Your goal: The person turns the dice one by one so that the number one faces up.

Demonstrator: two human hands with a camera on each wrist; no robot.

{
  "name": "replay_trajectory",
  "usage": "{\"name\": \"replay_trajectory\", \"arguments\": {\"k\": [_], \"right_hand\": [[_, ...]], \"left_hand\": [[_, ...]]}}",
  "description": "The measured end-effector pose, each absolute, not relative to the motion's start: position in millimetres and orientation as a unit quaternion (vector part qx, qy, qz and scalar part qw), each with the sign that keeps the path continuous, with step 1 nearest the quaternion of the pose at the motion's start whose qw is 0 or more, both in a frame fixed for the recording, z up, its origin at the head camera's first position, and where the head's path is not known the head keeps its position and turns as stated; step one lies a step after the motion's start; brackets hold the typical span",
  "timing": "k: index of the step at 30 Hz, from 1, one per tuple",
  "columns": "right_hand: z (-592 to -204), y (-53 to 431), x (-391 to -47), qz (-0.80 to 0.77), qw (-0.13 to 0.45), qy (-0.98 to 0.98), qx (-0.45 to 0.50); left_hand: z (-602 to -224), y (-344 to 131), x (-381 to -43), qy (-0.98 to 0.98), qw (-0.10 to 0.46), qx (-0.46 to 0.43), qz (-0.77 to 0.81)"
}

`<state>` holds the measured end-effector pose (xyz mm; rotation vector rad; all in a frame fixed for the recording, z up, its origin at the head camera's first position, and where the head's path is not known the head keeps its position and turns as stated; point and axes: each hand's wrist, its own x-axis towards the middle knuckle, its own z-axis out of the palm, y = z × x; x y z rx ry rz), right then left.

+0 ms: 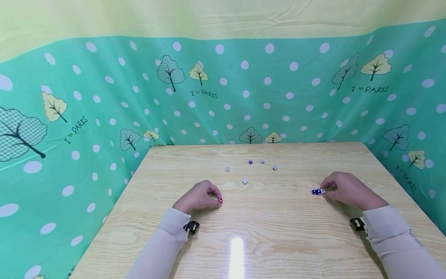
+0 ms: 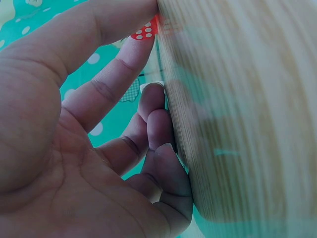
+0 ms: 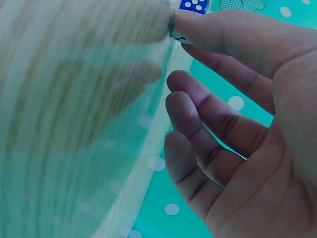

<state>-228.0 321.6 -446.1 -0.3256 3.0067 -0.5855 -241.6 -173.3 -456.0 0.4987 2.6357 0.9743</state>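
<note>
My left hand (image 1: 201,197) pinches a red die (image 1: 220,200) with white pips between thumb and index finger, low over the tabletop. In the left wrist view that red die (image 2: 144,32) shows beside the fingertips, and the other fingers curl loosely near the wood. On the right, my right hand (image 1: 345,188) pinches a white die (image 1: 322,191) at the end of a short row. Next to it in the row are blue dice (image 1: 316,192) with white pips. The right wrist view shows the white die (image 3: 179,36) partly hidden by the thumb, with a blue die (image 3: 194,6) beyond.
Toward the back of the wooden table (image 1: 278,228) lie scattered dice: a dark one (image 1: 250,162) and white ones (image 1: 262,161), (image 1: 274,167) among them. Other white dice (image 1: 227,169) sit nearer the middle, one in front (image 1: 245,181). A green dotted curtain (image 1: 209,112) surrounds the table.
</note>
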Motion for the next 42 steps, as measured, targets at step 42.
{"name": "replay_trajectory", "arguments": {"k": [42], "right_hand": [[-440.3, 229.4, -307.4, -0.195, 0.007, 0.963, -0.185]], "left_hand": [[-456.8, -173.8, -240.7, 0.907, 0.149, 0.184, 0.348]]}}
